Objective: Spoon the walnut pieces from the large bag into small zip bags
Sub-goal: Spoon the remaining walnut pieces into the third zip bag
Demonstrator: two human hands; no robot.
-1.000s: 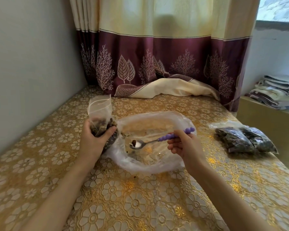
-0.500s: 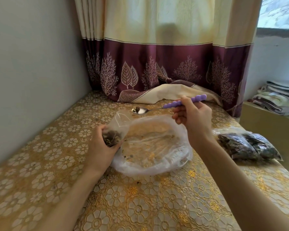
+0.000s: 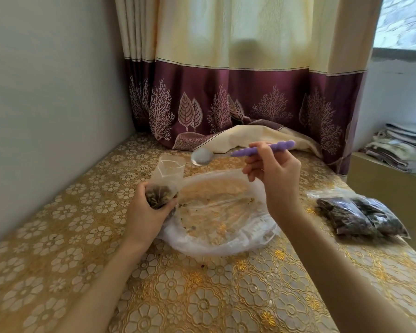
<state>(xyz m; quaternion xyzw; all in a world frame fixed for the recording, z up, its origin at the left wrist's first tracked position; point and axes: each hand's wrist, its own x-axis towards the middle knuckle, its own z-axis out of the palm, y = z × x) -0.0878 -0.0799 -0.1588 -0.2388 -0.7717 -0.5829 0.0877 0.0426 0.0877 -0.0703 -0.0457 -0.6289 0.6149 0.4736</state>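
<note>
Fingers of the left hand wrap around the lower part of a small clear zip bag partly filled with brown walnut pieces; its open mouth points up. The right hand pinches the purple ridged handle of a metal spoon, holding it raised with its bowl just beyond the small bag's mouth. Between the hands, a large, nearly emptied clear plastic bag lies flat on the gold floral tabletop. Two filled dark zip bags rest near the right edge. A cream and maroon curtain hangs along the far edge.
</note>
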